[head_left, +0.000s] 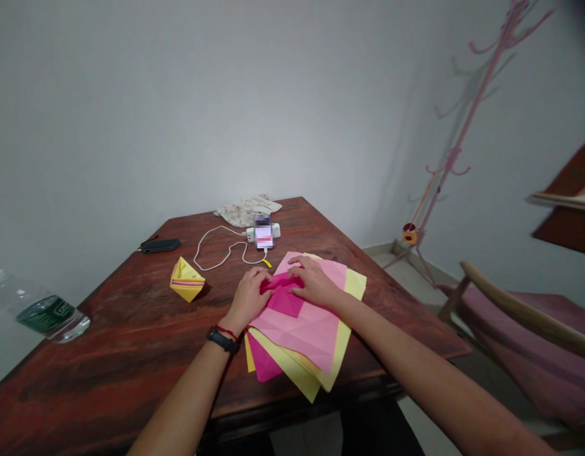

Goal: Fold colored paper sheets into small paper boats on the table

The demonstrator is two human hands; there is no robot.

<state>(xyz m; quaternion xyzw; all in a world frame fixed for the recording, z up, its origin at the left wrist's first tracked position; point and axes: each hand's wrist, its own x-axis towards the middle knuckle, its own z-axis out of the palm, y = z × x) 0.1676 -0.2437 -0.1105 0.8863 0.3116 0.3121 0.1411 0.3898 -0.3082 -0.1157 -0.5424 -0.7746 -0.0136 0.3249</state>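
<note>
A folded magenta paper (287, 301) lies on a loose stack of pink and yellow paper sheets (316, 335) near the table's front edge. My left hand (251, 292) grips the magenta paper's left side, its fingers curled and its thumb pointing inward. On the opposite side, my right hand (313, 283) pinches the same paper with bent fingers. The far edge of the magenta piece is partly hidden by my fingers. To the left stands a folded yellow paper piece (187, 282) with pink and orange bands across its middle.
A phone (263, 233) leans against a white power strip (276, 230), with a white cable (221, 265) looping left. Behind is a crumpled cloth (247, 210). A dark case (160, 246) and a water bottle (40, 311) are on the left, a wooden chair (525, 310) on the right.
</note>
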